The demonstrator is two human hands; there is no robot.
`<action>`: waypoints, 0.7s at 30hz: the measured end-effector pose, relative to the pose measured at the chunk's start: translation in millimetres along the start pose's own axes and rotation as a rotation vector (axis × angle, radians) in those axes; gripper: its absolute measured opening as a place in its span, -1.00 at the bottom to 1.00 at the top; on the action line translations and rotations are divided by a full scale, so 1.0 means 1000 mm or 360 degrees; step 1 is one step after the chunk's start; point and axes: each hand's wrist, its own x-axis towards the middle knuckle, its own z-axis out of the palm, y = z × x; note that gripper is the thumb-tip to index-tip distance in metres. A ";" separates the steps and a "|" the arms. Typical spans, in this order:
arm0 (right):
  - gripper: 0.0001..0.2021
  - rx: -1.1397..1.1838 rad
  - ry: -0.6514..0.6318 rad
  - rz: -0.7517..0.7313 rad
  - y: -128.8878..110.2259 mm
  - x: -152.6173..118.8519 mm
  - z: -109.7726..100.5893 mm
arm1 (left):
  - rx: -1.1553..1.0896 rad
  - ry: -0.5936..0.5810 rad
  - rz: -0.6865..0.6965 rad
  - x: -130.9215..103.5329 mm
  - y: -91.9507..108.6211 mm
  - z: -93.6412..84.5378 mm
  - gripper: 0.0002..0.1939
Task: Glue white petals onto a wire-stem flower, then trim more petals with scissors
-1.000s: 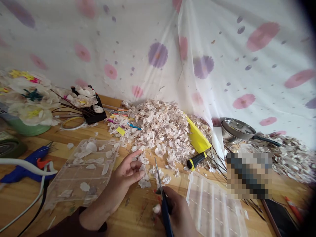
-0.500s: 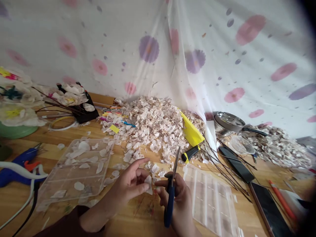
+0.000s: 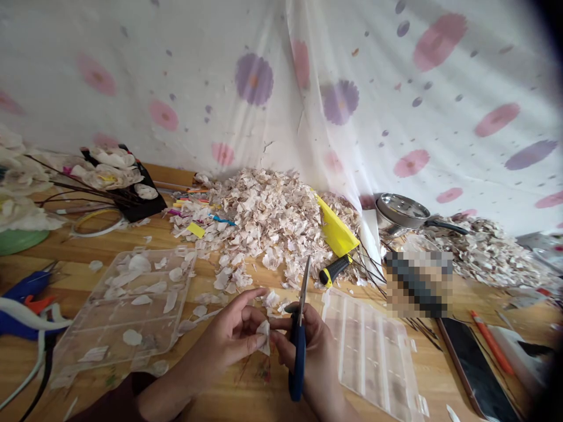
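Between the thumb and fingers of my left hand is a small whitish petal-like piece. Dark-blue-handled scissors hang on my right hand, their blades pointing up and away. The right thumb and fingertip are at the petal's right edge; whether they grip it too I cannot tell. Just beyond the hands lie loose petals in front of a large heap of dried petals. To the left, a clear plastic compartment tray has several petals on it.
A clear divided lid lies right of my hands, near a phone and an orange pen. Behind stand a yellow-black handled tool and a metal pan. A blue glue gun is at far left.
My right thumb and fingertip have come closer to the petal in my left hand. The whole view has shifted slightly; the scissors stay in my right hand.
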 end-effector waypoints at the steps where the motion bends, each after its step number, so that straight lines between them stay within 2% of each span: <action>1: -0.62 -0.0039 0.0018 -0.0015 -0.001 0.000 0.001 | 0.0014 0.0006 -0.0004 0.000 0.001 0.000 -0.35; 5: -0.70 -0.0180 0.0056 -0.0015 -0.005 0.000 0.003 | 0.0068 0.0008 0.0007 0.000 0.000 0.002 -0.39; 10: -0.70 -0.0078 -0.0039 0.0068 -0.011 0.001 0.006 | 0.0135 0.0065 0.0035 0.001 -0.002 0.002 -0.40; 16: -0.62 -0.0023 0.0010 0.0153 -0.012 0.002 0.006 | 0.0230 0.0056 0.0077 0.002 -0.006 -0.001 -0.42; 21: -0.57 0.0038 0.0050 0.0212 -0.015 0.004 0.003 | 0.0178 0.0068 0.0023 0.002 -0.005 -0.001 -0.40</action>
